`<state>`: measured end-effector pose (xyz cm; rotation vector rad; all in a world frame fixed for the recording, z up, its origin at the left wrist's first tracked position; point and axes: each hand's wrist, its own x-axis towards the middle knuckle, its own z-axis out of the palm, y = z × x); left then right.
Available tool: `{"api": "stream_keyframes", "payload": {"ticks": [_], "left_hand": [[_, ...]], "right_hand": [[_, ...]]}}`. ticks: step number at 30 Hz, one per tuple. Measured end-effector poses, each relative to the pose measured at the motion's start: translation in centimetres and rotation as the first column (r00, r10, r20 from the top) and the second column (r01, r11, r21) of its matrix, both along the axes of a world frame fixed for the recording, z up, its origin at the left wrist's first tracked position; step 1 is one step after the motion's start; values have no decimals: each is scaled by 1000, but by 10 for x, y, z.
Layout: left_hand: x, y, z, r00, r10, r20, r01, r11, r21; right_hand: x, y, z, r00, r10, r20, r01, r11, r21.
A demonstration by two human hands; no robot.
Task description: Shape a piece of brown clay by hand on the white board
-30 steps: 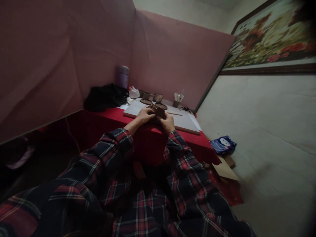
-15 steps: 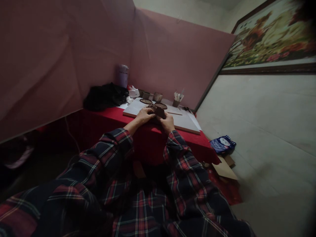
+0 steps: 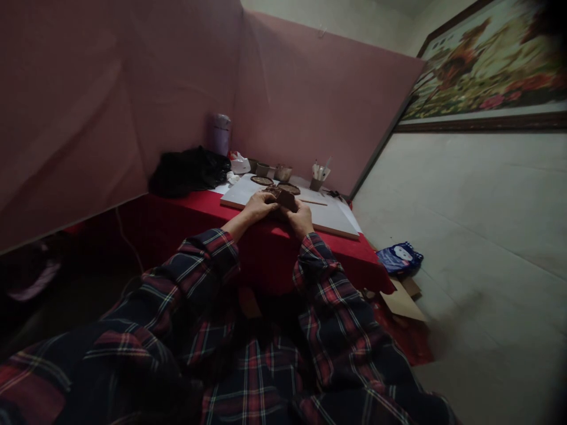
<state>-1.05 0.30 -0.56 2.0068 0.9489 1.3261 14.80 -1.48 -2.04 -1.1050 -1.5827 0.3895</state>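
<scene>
The fingers of the left hand (image 3: 259,207) and right hand (image 3: 302,219) are closed around a brown piece (image 3: 287,200), pinching it from either side, thumbs toward the lower edge. The piece sits directly between the two sets of fingertips, near the middle of the frame: to the right of the left fingers, and up and slightly left of the right ones. Its dark flat part lies nearer the right hand, while a rougher brown part shows by the left fingertips; whether the two are joined cannot be told. Its long axis seems to run across from hand to hand, dipping a little toward the right, though the fingers cover both ends. It is held over the near part of a pale board (image 3: 339,223); whether it touches the board is hidden. Just beyond, on the board, lie a left disc (image 3: 262,180) and a right disc (image 3: 289,188), with a thin stick (image 3: 317,203) to the right. Farther up stand a cup (image 3: 283,173) and a tool holder (image 3: 316,184). Left of centre, a black bag (image 3: 189,171) rests on the red cloth (image 3: 188,209), near a purple bottle (image 3: 220,136).
</scene>
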Motion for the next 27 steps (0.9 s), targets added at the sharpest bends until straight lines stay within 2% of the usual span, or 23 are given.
{"api": "stream_keyframes", "payload": {"ticks": [27], "left_hand": [[-1,-3,1,1000,2,-7,-2,1000,-6]], "right_hand": [[-2,-4,2,999,-29,30,29,1000,12]]}}
